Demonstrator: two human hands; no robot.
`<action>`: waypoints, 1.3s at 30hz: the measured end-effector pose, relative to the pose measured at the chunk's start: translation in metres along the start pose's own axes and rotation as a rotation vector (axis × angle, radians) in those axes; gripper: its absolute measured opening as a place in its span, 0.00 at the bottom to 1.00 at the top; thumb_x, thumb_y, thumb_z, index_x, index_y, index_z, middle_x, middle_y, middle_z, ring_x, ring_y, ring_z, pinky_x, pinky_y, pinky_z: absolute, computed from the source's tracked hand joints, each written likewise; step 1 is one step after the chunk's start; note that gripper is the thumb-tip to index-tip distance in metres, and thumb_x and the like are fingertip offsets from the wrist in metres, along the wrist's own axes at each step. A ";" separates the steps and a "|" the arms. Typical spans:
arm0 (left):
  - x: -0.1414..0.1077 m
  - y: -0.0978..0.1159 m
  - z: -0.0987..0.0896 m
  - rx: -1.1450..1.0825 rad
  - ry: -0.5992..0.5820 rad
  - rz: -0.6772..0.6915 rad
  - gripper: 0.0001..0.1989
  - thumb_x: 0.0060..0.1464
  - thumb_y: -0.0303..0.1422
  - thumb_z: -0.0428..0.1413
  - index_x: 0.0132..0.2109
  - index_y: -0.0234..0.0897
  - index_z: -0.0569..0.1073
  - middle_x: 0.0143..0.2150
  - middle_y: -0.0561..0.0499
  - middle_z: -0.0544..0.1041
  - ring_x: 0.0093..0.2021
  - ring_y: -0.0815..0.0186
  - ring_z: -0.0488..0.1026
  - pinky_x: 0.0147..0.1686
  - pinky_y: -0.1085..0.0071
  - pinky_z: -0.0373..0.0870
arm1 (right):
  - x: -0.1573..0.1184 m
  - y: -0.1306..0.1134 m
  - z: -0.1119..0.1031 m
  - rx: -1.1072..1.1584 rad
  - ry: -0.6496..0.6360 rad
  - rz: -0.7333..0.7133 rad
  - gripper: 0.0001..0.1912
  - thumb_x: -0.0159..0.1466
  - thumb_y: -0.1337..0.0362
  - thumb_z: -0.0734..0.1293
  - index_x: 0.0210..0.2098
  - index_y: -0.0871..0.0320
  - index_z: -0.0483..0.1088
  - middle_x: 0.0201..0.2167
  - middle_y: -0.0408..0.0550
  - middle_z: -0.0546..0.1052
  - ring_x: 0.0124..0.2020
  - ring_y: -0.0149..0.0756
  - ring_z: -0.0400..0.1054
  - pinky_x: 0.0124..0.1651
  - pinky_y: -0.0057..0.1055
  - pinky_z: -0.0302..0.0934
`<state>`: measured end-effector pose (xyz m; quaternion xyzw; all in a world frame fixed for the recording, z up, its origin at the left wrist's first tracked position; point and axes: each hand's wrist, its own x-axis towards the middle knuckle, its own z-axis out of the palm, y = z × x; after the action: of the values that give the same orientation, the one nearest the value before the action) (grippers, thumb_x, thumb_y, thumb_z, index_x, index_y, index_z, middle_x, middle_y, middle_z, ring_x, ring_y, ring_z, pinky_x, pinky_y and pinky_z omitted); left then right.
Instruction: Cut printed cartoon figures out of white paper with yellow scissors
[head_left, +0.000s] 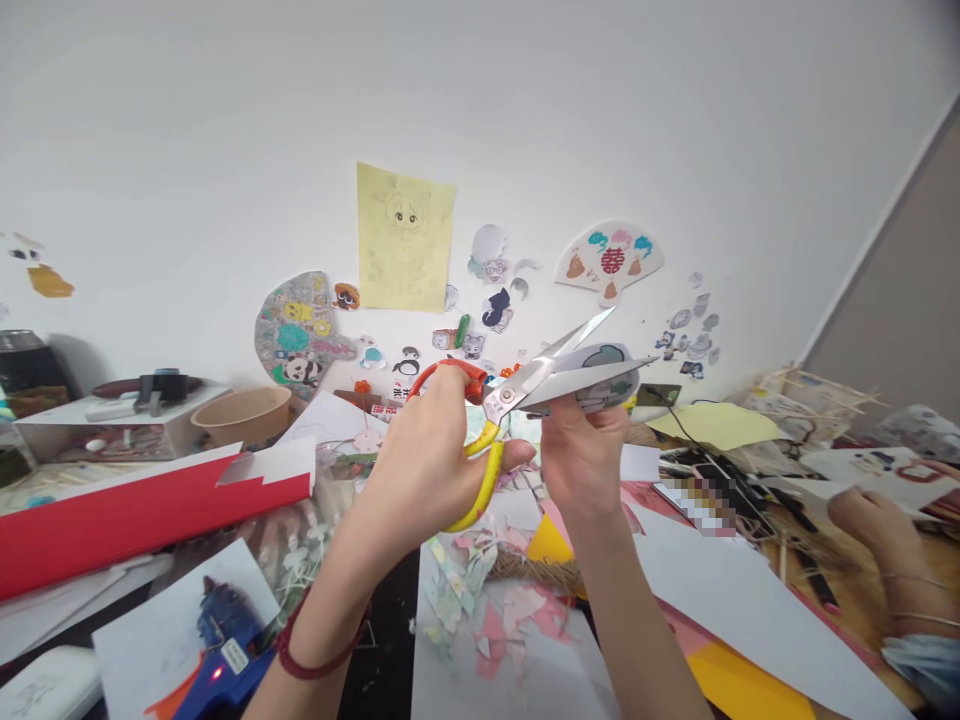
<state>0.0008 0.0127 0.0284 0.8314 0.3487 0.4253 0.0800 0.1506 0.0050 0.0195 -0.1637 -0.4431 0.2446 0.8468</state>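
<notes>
- Bare arms come up from the bottom, closest to us, with a red band [287,657] on the left wrist. They stretch out in front, so both hands meet above the mess, where there seems to be more room.
- Scissors [510,393] sit in the left hand [439,455], which is curled around the red and yellow handles. Its thumb pokes out by the yellow loop, likely so it can push the handles together.
- Right hand [581,455] pinches a paper cutout [604,354] with a drawing on it. It grips low down, maybe to hold the paper firm and keep skin off the sharp edge.
- Blades are spread wide, and the lower one crosses in front of the cutout. I can't tell if the paper is between them.
- Under the hands, pink scraps [491,640] and green scraps [454,580] lie on a white sheet [442,695] — it may be there to catch the bits.
- A blue glue gun [234,655] with a tiny red light rests on white paper [135,650], perhaps to keep drips off the tabletop [851,592].
- On the wall [480,80] hang a yellow drawing [405,265] and a paper fan [613,262], up where they're easy to see.
- Another person's hand [870,525] is far right, near a card.
</notes>
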 end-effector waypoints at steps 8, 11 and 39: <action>0.002 0.001 0.000 0.019 -0.018 -0.017 0.17 0.58 0.45 0.54 0.45 0.40 0.59 0.37 0.51 0.73 0.32 0.60 0.70 0.33 0.65 0.59 | 0.001 0.002 -0.001 -0.019 -0.005 -0.026 0.09 0.48 0.60 0.80 0.30 0.47 0.81 0.32 0.40 0.82 0.35 0.38 0.75 0.44 0.40 0.72; 0.002 0.001 0.001 0.022 -0.021 -0.019 0.17 0.59 0.45 0.54 0.47 0.40 0.60 0.34 0.53 0.72 0.30 0.60 0.69 0.33 0.66 0.59 | 0.001 0.002 -0.002 -0.024 -0.007 -0.038 0.09 0.48 0.60 0.80 0.30 0.47 0.81 0.32 0.40 0.82 0.35 0.38 0.75 0.44 0.40 0.73; -0.003 0.012 0.002 0.043 -0.092 -0.035 0.12 0.61 0.44 0.48 0.41 0.42 0.56 0.30 0.54 0.68 0.25 0.62 0.65 0.27 0.66 0.54 | -0.006 0.002 0.004 -0.101 0.041 -0.107 0.09 0.53 0.59 0.76 0.34 0.48 0.77 0.38 0.44 0.83 0.47 0.44 0.76 0.52 0.45 0.70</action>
<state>0.0072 0.0022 0.0300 0.8454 0.3681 0.3775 0.0854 0.1437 0.0031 0.0168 -0.1872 -0.4454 0.1728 0.8583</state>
